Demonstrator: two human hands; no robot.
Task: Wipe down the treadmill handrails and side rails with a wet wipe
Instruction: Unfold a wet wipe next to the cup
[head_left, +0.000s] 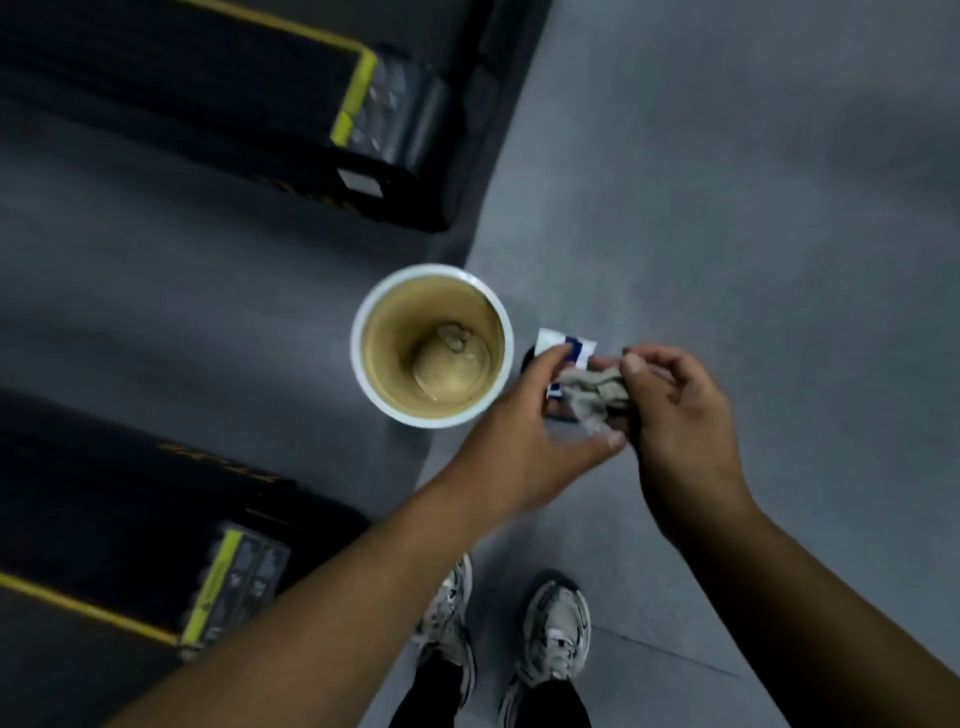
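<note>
A crumpled, greyish wet wipe (593, 395) sits between my two hands, above the grey floor. My left hand (535, 436) grips a white and blue wipe packet (569, 344), its forefinger on top and its thumb underneath. My right hand (680, 415) pinches the wipe from the right side with thumb and fingers. The rear end of one black treadmill (291, 156) with yellow trim lies at the upper left. The end of another treadmill (197, 519) lies at the lower left. No handrails are in view.
A round bin (363, 364) with a white rim and tan inside stands on the floor just left of my hands, a crumpled scrap at its bottom. My two sneakers (556, 629) stand on the lighter grey floor (727, 208) below my hands.
</note>
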